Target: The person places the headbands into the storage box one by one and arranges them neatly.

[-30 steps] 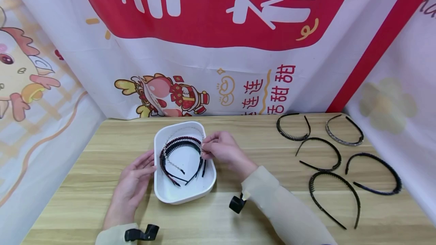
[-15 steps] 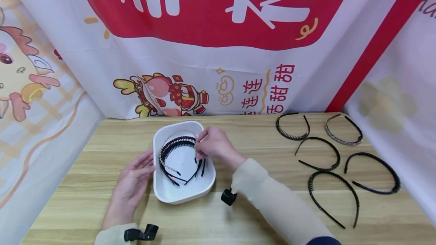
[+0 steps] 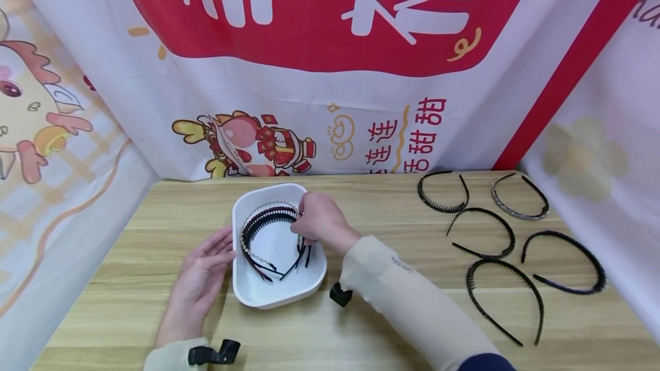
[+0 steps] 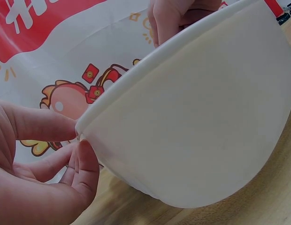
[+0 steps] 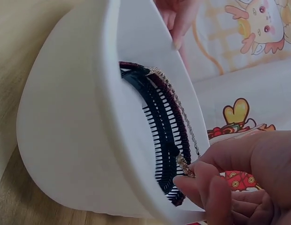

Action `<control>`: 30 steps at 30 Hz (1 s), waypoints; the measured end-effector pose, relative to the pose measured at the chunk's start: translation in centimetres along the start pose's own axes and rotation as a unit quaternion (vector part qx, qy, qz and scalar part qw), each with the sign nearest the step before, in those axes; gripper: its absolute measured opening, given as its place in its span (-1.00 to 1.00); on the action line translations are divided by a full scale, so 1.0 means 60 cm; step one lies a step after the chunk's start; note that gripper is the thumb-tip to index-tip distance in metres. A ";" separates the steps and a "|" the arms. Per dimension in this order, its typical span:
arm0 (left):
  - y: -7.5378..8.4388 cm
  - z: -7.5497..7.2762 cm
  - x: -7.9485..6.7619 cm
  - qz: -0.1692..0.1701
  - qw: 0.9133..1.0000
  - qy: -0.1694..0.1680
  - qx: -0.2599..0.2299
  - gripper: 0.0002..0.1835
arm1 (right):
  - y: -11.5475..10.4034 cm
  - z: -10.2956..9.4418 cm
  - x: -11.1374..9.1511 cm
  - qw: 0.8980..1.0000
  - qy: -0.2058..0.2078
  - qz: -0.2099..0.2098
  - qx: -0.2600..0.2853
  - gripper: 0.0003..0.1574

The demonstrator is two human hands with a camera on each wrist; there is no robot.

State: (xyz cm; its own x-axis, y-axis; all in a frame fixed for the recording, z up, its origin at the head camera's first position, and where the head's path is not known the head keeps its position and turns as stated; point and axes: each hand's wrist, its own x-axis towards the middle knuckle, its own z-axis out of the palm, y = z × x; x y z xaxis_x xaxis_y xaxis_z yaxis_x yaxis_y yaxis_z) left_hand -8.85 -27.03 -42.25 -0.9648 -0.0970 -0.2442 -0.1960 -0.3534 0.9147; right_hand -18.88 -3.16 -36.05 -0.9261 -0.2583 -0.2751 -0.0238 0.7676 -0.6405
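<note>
A white plastic box (image 3: 281, 301) stands on the wooden table with several headbands inside. My right hand (image 3: 321, 219) reaches over its right rim. In the right wrist view, thumb and finger pinch one end of a thin beaded headband (image 5: 183, 165). Dark toothed headbands (image 5: 159, 123) lie nested beside it, their open ends toward the front of the box. Along the outside of the left wall, my left hand (image 3: 203, 271) touches the box with relaxed fingers. Its fingertips (image 4: 87, 146) meet the wall just below the rim in the left wrist view.
To the right on the table lie several separate headbands: a toothed black one (image 3: 443, 208), a glittery one (image 3: 515, 213), a twisted dark one (image 3: 600, 279) and others. A printed cloth (image 3: 330, 125) hangs behind the table, with more cloth at both sides.
My right hand has moved left and further into the box, bringing the beaded headband's right end inward beside the dark ones. The left hand and the box hold their places.
</note>
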 end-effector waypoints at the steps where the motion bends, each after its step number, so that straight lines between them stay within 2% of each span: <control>1: 0.000 0.000 0.000 0.000 1.000 0.000 0.000 -0.42 | 0.000 0.001 0.001 1.000 0.001 -0.002 -0.012 -0.71; 6: 0.000 0.001 0.001 0.001 1.000 -0.001 -0.003 -0.42 | -0.003 0.004 0.004 0.997 0.001 -0.019 -0.069 -0.81; 19: -0.001 0.000 0.001 -0.005 1.000 0.005 0.000 -0.41 | -0.007 0.016 0.002 0.987 0.023 -0.035 -0.158 -0.82; 30: 0.002 0.001 0.002 -0.008 1.000 0.004 -0.002 -0.42 | -0.007 0.024 0.004 0.978 0.036 -0.046 -0.198 -0.82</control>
State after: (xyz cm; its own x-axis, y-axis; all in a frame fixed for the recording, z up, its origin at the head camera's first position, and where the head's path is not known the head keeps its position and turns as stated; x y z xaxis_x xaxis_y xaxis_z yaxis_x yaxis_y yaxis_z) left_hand -8.98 -27.05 -42.14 -0.9602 -0.0994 -0.2609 -0.2102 -0.3578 0.9098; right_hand -18.53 -4.41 -36.88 -0.9372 -0.3050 -0.1690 -0.2383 0.9142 -0.3278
